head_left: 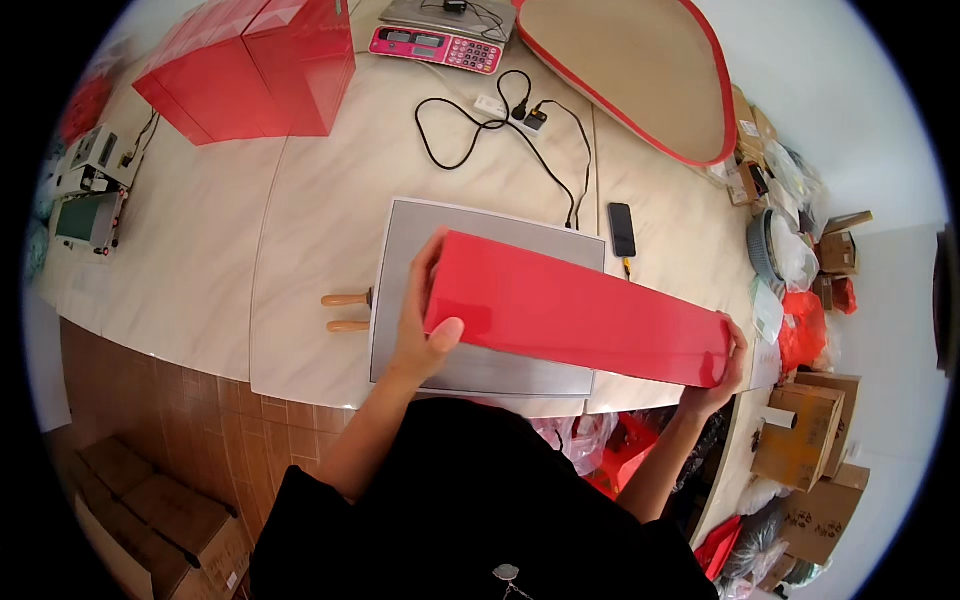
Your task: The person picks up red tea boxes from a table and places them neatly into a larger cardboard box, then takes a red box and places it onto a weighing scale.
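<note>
A long glossy red box [585, 305] slants across the middle of the view, its right end nearer to me. My left hand [422, 320] grips its left end, with the thumb on the near corner. At the opposite end, my right hand [728, 370] is wrapped round the edge, fingers on the far side. Beneath the box lies a flat grey plate with a pale rim [505, 222], partly covered by it. Whether the box touches the plate I cannot tell. Two wooden handles [347, 312] stick out from the plate's left side.
Several red boxes [255, 75] stand at the back left. Beyond the plate are a pink-fronted scale [437, 50], a power strip with black cables [505, 113] and a large red-rimmed tray [640, 70]. A phone [622, 230] lies right of the plate. Cardboard boxes [797, 430] crowd the right.
</note>
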`<act>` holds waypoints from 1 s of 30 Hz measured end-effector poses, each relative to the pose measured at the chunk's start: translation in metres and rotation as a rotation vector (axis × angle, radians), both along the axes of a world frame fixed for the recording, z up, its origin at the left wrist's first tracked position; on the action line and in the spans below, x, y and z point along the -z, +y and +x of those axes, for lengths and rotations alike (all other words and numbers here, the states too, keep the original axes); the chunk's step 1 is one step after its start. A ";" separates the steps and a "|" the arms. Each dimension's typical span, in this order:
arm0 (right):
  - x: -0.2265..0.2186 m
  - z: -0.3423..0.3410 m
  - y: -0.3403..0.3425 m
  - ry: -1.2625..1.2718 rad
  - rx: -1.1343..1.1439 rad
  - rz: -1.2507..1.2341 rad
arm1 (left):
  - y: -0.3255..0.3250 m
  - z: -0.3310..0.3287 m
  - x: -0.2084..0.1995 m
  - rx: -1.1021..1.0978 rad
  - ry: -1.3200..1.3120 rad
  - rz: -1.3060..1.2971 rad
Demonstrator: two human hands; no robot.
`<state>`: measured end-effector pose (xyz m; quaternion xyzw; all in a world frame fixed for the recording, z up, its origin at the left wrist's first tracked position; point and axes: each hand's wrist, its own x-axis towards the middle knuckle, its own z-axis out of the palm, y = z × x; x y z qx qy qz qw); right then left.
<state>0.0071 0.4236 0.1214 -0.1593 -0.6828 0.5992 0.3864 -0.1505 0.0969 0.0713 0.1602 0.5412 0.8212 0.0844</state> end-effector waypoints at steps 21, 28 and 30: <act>0.063 -0.088 -0.110 0.103 -0.390 -0.170 | -0.168 -0.030 0.016 -0.478 -0.170 -0.123; 0.055 -0.048 -0.050 0.115 -0.191 -0.263 | -0.076 -0.037 0.002 -0.211 -0.094 -0.197; 0.049 -0.034 -0.036 0.098 -0.163 -0.248 | -0.050 -0.037 0.005 -0.158 0.025 -0.206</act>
